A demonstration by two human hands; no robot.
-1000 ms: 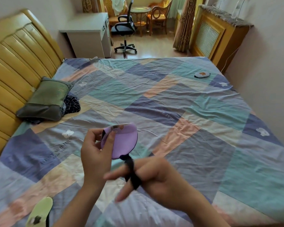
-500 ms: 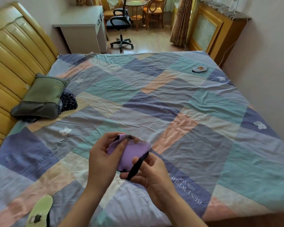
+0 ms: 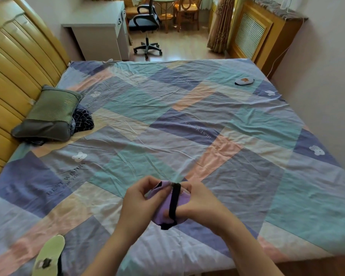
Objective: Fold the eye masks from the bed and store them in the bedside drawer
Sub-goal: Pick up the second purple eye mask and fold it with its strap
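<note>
Patchwork bedspread (image 3: 187,120) below; left hand (image 3: 139,204), right hand (image 3: 202,204) both pinched on folded purple eye mask (image 3: 164,208), black strap (image 3: 174,200) across.

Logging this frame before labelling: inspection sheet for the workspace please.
Surface: patchwork bed sheet, wrinkled.
Job's things: purple eye mask folded, black strap across it; green eye mask near edge; dark eye mask far corner. Drawer not seen.
Clutter: green pillow, dark checked cloth.
Grippers: left hand and right hand both hold the purple eye mask.
Cables: white cord by wall.
Surroundings: desk, office chair.
</note>
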